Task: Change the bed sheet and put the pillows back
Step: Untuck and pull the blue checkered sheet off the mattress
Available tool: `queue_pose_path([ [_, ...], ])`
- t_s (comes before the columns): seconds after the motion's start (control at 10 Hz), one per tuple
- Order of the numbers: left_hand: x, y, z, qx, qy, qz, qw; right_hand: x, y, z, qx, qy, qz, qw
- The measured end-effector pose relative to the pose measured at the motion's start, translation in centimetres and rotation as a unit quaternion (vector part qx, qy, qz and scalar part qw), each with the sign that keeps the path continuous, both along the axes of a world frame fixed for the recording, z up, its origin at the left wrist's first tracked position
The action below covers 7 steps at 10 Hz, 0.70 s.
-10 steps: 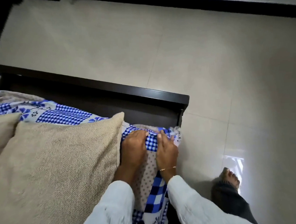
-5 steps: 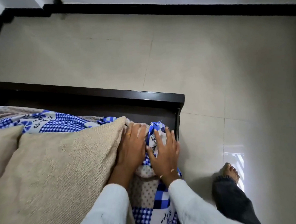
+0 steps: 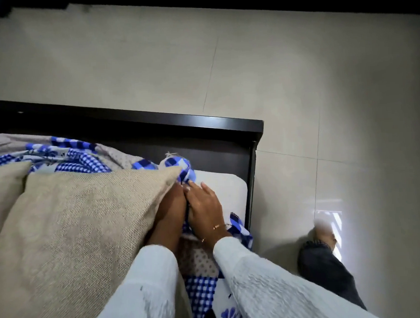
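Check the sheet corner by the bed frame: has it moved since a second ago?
Yes. The sheet corner has come off the white mattress corner, pulled back leftward from the dark frame post.

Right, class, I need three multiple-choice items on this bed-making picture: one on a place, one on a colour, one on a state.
1. Where are both hands?
A. at the mattress corner beside the pillow
B. on the floor
C. on top of the bed frame

2. What colour is the patterned patchwork bed sheet?
A. red and yellow
B. blue and white
C. plain green

3. What state is the mattress corner in?
A. fully covered
B. bare, sheet pulled back
C. hidden under a pillow

Answers:
1 A: the left hand and right hand lie at the corner, by the beige woven pillow.
2 B: the sheet shows blue checks.
3 B: the white mattress corner is exposed by the dark wooden bed frame.
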State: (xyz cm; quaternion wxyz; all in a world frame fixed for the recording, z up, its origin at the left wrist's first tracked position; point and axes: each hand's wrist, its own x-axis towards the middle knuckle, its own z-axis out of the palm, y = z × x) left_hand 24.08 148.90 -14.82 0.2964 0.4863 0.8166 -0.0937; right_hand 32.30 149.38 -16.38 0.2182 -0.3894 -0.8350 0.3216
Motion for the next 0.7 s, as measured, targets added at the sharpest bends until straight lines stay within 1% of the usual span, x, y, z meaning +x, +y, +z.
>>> queue_pose_path([
  [0.1,0.8,-1.7,1.8,0.018,0.017,0.038,0.999,1.1,-1.8,0.1,0.054,0.045,-0.058,0.996],
  [0.2,2.7,-1.9,3.7,0.099,0.12,-0.062,0.986,3.5,-2.5,0.1,0.048,-0.004,-0.126,0.991],
  [0.3,3.9,-1.8,2.8,0.212,0.083,-0.152,0.962,5.1,-3.4,-1.0,-0.031,-0.132,-0.238,0.962],
  [0.4,4.9,-2.5,2.3,0.171,0.046,-0.198,0.964,4.8,-4.6,-1.6,-0.149,-0.103,-0.299,0.937],
  [0.5,5.8,-4.4,2.8,0.179,0.072,-0.144,0.971,4.3,-6.5,-2.2,-0.089,-0.053,-0.267,0.958],
  [0.6,5.3,-5.5,3.9,0.171,0.099,-0.081,0.977,4.2,-8.4,-1.2,-0.058,-0.009,-0.194,0.979],
  [0.7,5.2,-6.7,5.0,0.184,0.084,-0.012,0.979,4.9,-9.1,0.9,-0.074,0.02,-0.098,0.992],
])
